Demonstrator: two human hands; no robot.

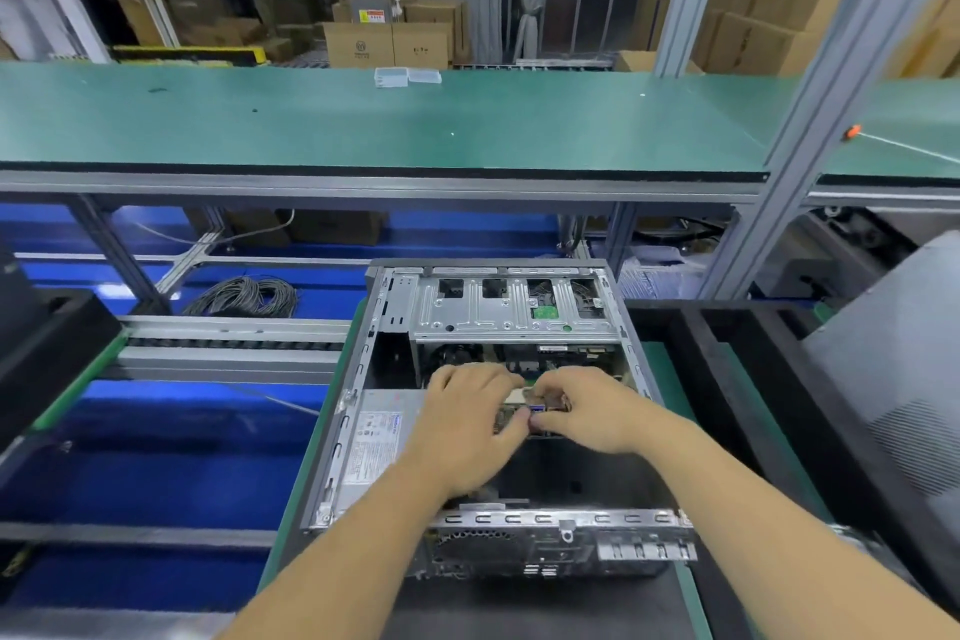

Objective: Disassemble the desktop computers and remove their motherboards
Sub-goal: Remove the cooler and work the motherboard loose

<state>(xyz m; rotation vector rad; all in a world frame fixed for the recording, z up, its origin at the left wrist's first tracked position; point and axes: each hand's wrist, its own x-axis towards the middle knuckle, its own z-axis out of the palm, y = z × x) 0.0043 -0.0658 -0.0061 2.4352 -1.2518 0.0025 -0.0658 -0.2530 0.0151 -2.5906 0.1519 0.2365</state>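
inside the open grey computer case (pixel 498 307), both hands (pixel 524 411) pinch a small blue-tipped part (pixel 537 412).

Two bare forearms are seen, entering from about 7 and 5 o'clock. No sleeves, gloves, watch or rings are worn as far as can be seen. The left hand (pixel 465 424) and right hand (pixel 589 413) are uncovered, with short nails.

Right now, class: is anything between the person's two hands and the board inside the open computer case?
Nothing visible. The case has its side off, and both the left hand and the right hand are already down inside it, fingers curled round the small board between them. The drive cage sits beyond the hands, not over them.
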